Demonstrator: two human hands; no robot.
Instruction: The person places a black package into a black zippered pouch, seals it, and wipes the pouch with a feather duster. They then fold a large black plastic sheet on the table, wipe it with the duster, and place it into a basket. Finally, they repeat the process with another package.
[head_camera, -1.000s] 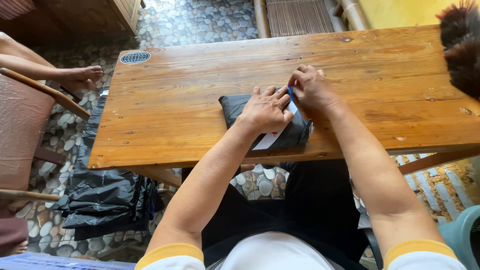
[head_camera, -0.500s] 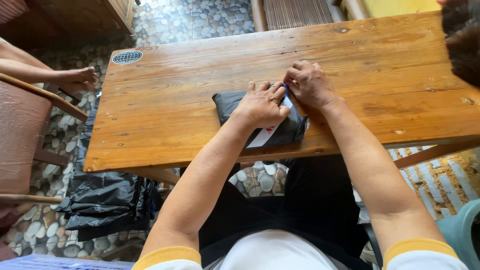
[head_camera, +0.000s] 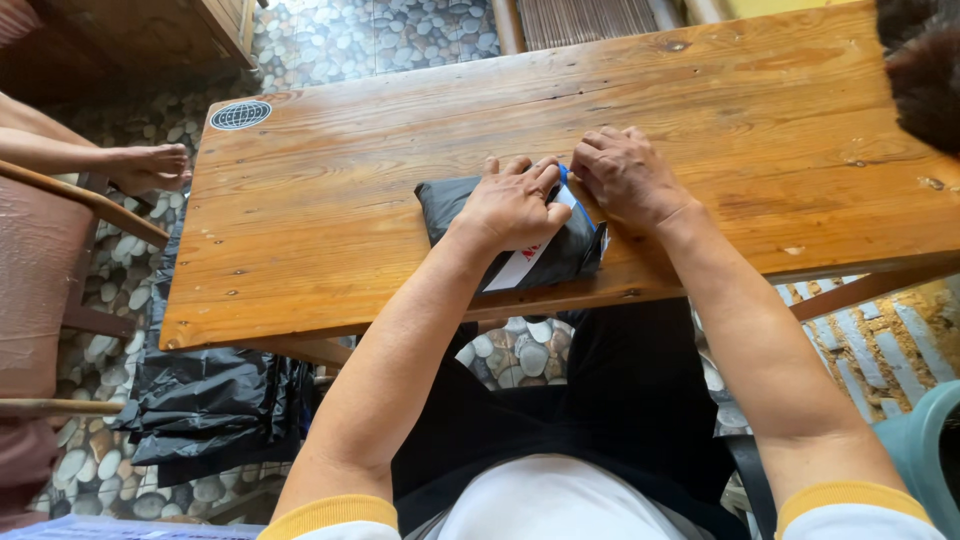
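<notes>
Left hand (head_camera: 512, 205) presses flat, fingers spread, on the black parcel (head_camera: 455, 205) lying under it; right hand (head_camera: 625, 178), curled, touches its far right edge

Wooden plank table (head_camera: 330, 230): black plastic parcel (head_camera: 470, 205) near front edge; round dark sticker (head_camera: 240, 114) at far-left corner.

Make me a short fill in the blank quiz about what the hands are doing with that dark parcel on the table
1. The left hand presses flat on a black plastic ____ lying on the wooden table.
2. The right hand rests at the parcel's ____ end.
3. A round grey sticker sits at the table's far ____ corner.
4. A white ____ shows under the left hand.

Missing words: parcel; right; left; label
</notes>
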